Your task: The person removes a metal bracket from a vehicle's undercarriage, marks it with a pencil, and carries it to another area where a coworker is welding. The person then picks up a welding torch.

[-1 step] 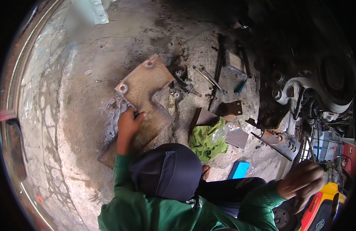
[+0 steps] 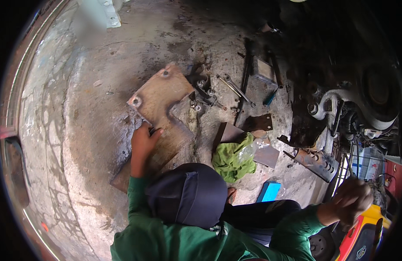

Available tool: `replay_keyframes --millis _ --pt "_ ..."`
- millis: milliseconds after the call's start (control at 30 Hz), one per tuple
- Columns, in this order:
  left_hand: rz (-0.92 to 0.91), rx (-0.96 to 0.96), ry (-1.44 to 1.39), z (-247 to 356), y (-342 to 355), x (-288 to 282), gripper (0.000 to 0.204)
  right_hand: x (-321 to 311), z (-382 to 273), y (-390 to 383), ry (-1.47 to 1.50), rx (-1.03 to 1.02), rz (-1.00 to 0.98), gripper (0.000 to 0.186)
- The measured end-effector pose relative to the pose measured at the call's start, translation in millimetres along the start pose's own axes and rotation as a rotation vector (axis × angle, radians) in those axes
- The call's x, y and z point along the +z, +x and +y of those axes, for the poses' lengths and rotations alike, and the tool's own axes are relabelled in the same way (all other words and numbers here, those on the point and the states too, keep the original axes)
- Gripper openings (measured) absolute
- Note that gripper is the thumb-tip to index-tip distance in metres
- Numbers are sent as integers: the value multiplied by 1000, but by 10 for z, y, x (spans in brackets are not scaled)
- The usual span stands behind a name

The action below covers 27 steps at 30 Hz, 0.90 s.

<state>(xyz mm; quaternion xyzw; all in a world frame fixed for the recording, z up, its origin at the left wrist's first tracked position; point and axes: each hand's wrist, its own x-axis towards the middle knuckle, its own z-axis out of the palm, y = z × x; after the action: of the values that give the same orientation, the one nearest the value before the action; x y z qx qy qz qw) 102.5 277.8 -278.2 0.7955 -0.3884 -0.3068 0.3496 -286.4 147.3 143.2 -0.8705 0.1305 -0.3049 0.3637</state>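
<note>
My left hand (image 2: 143, 140) grips the left edge of a rusty, notched metal plate (image 2: 170, 91) on the floor, with the thumb over its face. Two holes show near the plate's upper end. My right hand (image 2: 349, 200) is raised at the lower right, its fingers curled and slightly blurred; I cannot make out what, if anything, it holds. It appears over a red and yellow machine (image 2: 354, 232). A dark rounded cap (image 2: 185, 195) hides part of the view between my arms.
Wrenches (image 2: 238, 90), bolted fittings (image 2: 207, 93), dark bars (image 2: 245, 69), a green rag (image 2: 231, 161) and a blue box (image 2: 269, 191) lie on the cracked concrete floor (image 2: 92, 122). Dark vehicle parts (image 2: 353, 100) with a curved metal arm and a slotted bracket (image 2: 314, 163) crowd the right.
My right hand has moved slightly up and to the right. The plate and my left hand appear a little further left.
</note>
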Motion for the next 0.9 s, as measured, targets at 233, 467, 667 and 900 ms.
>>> replay_keyframes --millis 233,467,667,900 --pt "-109 -57 -49 88 53 -34 47 -79 323 -368 -826 626 364 87" --pt "-192 81 -93 106 163 52 47 86 664 -529 -538 587 495 114" --pt "-441 174 -85 475 179 227 47 130 720 -689 -425 593 680 119" --pt "-676 331 78 854 31 714 45 151 682 -399 -371 578 534 96"
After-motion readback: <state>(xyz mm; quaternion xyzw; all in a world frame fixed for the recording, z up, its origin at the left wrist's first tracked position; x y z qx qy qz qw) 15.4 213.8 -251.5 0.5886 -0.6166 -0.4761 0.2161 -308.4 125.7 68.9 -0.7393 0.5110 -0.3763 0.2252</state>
